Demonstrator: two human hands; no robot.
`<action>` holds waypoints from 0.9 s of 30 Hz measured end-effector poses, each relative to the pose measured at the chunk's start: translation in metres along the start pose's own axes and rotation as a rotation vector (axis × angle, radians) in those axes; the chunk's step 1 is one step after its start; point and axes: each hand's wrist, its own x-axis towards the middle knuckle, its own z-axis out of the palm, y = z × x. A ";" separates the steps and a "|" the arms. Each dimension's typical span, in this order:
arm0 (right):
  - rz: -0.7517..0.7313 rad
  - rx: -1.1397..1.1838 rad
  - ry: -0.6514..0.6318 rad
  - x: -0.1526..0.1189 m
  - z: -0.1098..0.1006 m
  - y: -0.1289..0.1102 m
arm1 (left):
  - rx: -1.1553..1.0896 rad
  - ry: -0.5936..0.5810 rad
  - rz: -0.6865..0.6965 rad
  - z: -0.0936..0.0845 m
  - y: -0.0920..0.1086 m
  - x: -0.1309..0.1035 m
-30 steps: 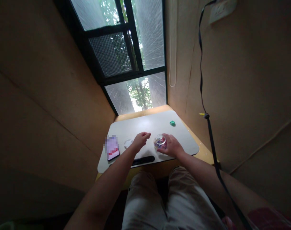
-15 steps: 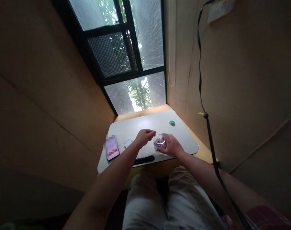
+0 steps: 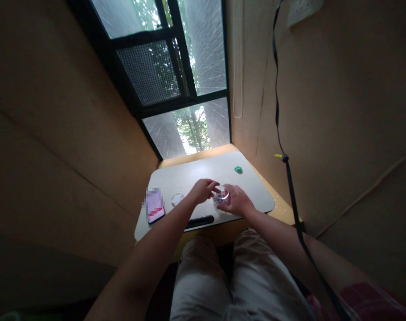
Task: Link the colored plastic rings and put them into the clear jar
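A small clear jar [image 3: 222, 196] with colourful bits inside stands on the white lap table [image 3: 189, 178]. My right hand [image 3: 238, 200] is wrapped round the jar's right side. At the jar's left rim is my left hand [image 3: 204, 191], its fingers reaching to the opening; whether they pinch anything is too small to tell. A clear round lid [image 3: 178, 199] lies left of my left hand. Near the table's far right corner sits a small green lump [image 3: 238, 169].
A phone [image 3: 155, 206] with a lit screen lies at the table's left side. A dark slot [image 3: 201, 221] runs along the near edge. A black strap [image 3: 291, 191] hangs at the right, across my right forearm. Behind the table is a window [image 3: 189, 125].
The fingers of my left hand have moved onto the jar's rim and spread a little. The whole view has shifted slightly. My right hand keeps its hold on the jar.
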 end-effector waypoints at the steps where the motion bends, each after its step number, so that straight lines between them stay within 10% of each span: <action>1: 0.000 0.005 0.001 0.000 0.000 0.000 | 0.031 0.010 0.017 -0.003 -0.003 -0.001; 14: 0.011 0.040 -0.007 -0.001 0.001 0.001 | -0.546 0.052 -0.181 -0.019 -0.029 -0.023; 27: -0.001 0.058 -0.007 -0.001 -0.004 -0.002 | -0.469 0.094 -0.085 -0.010 -0.024 -0.038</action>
